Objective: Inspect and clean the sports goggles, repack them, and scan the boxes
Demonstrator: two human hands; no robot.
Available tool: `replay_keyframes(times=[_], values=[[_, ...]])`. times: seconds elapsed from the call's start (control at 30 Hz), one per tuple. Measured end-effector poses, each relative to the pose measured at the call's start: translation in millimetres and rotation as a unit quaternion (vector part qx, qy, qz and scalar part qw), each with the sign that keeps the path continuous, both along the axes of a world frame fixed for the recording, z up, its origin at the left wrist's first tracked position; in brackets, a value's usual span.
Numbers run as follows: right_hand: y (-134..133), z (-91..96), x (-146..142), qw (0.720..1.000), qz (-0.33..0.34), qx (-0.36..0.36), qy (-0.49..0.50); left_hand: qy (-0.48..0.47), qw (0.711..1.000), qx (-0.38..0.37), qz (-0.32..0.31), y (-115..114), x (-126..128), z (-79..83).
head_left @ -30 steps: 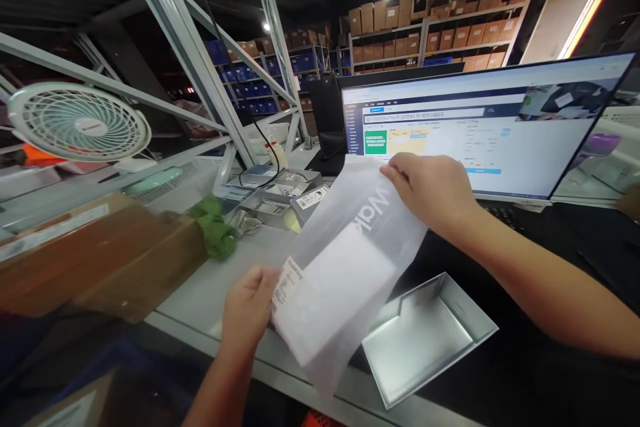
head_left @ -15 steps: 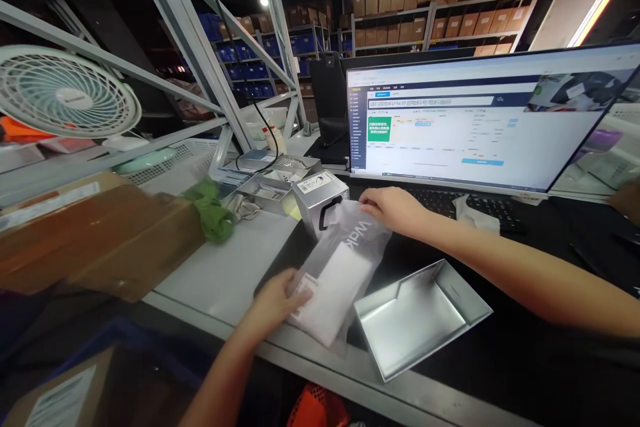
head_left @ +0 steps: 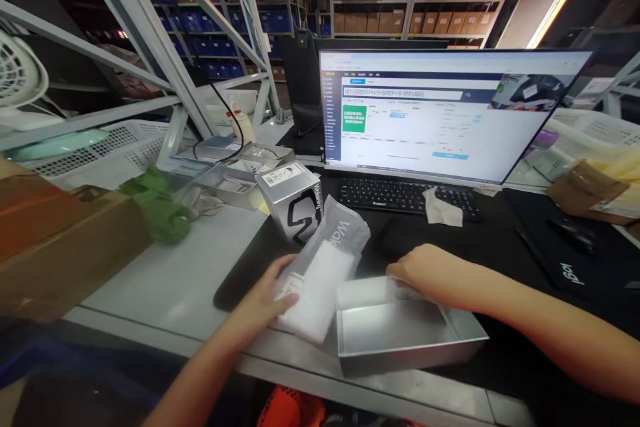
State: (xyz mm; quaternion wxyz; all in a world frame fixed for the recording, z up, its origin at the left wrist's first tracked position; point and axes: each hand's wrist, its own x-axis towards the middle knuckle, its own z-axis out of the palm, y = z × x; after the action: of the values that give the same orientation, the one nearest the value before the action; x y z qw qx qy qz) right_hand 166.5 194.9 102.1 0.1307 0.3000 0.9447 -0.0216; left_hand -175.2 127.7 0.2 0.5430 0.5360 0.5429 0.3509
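My left hand point(head_left: 273, 297) grips the lower left side of a frosted plastic bag point(head_left: 345, 230), its thumb across a printed label. A white block-like item shows through the bag, which carries grey lettering. To its right is a silver open-topped box point(head_left: 413, 353). The fingers of my right hand point(head_left: 423, 273) are closed over that box's far rim, fingertips partly hidden. Behind the bag stands a silver carton point(head_left: 287, 190) with a black graphic and a label on top.
A monitor point(head_left: 415, 127) stands at the back with a black keyboard point(head_left: 380, 195) in front and a white tissue point(head_left: 443, 208) on the keys. Brown cartons point(head_left: 70, 253) and green cloth point(head_left: 155, 203) lie left. A mouse point(head_left: 570, 233) is at right. The table's front edge runs below the box.
My right hand has left the bag's top and come down onto the open box, which has turned and shifted. My left hand still holds the bag. The view has swung right.
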Motion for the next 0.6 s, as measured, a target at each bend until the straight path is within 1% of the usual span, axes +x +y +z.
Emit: replay_keyframes(times=[0.07,0.13,0.17,0.2,0.27,0.3,0.33,0.4,0.43,0.47,0.5,0.57,0.6], values=[[-1.5,0.0,15.4,1.000,-0.028,0.012,0.006,-0.020,1.000,0.019,-0.013,0.1,11.4,-1.5],[-0.9,-2.6,31.3,0.996,-0.068,0.048,0.007,-0.019,0.998,0.064,0.004,1.7,23.8,-8.4],[-0.3,-5.5,38.5,0.994,-0.086,0.068,0.011,-0.003,0.996,0.087,0.008,2.7,29.3,-12.9],[0.3,-9.4,44.9,0.990,-0.103,0.089,0.022,0.026,0.994,0.107,0.006,3.5,33.7,-17.0],[0.5,-18.0,55.4,0.982,-0.134,0.118,0.058,0.127,0.980,0.150,0.001,3.0,39.2,-21.5],[0.0,-21.8,59.7,0.978,-0.145,0.127,0.080,0.194,0.964,0.179,0.012,1.3,40.6,-20.8],[-1.1,-24.7,63.4,0.974,-0.151,0.132,0.100,0.266,0.939,0.213,0.034,-1.4,41.5,-17.9],[-4.4,-27.7,68.9,0.973,-0.149,0.133,0.119,0.387,0.870,0.294,0.080,-8.3,44.4,-5.8],[-6.3,-28.0,70.6,0.974,-0.143,0.132,0.114,0.420,0.839,0.335,0.083,-11.6,47.5,2.4],[-8.0,-28.0,71.7,0.976,-0.139,0.135,0.101,0.434,0.817,0.373,0.069,-14.1,52.3,11.1],[-9.3,-27.8,72.1,0.976,-0.140,0.143,0.084,0.432,0.802,0.410,0.042,-15.3,58.8,19.7],[-10.4,-27.8,71.8,0.973,-0.152,0.163,0.059,0.411,0.782,0.468,-0.026,-13.3,76.8,33.3],[-10.4,-28.0,71.6,0.971,-0.158,0.171,0.063,0.403,0.771,0.489,-0.058,-10.2,87.2,37.3]])
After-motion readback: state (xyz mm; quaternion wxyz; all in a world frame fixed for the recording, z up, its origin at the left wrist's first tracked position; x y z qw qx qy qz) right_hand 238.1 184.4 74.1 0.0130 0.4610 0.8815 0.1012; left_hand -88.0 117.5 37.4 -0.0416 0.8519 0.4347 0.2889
